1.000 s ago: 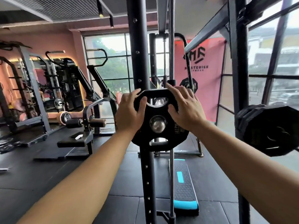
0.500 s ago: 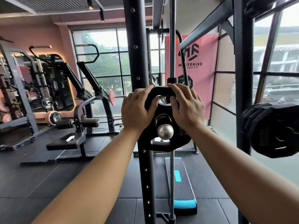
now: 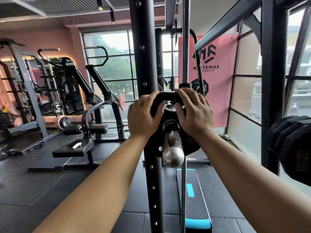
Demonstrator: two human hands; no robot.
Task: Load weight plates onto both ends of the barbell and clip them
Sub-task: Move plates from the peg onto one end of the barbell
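- Left hand [image 3: 143, 115] clamped on the round black rubber-coated weight plate [image 3: 173, 125] at about 10 o'clock on its rim, thumb hooked into the upper cut-out.
- Right hand [image 3: 193, 113] grasping the same plate at about 2 o'clock, fingers draped over the top edge.
- Plate threaded on the polished steel barbell sleeve [image 3: 172, 145], rounded end jutting toward the camera at 6 o'clock; probably not yet seated against the collar.
- Risk: uneven push, plate cocking on the sleeve and binding.
- Risk: thumb in the cut-out pinched against whatever sits behind; that side hidden.
- Risk: no clip visible; unclipped, plate free to creep outward.
- Black steel rack upright [image 3: 146, 64] just beside the left knuckles at 9 o'clock: scrape hazard.
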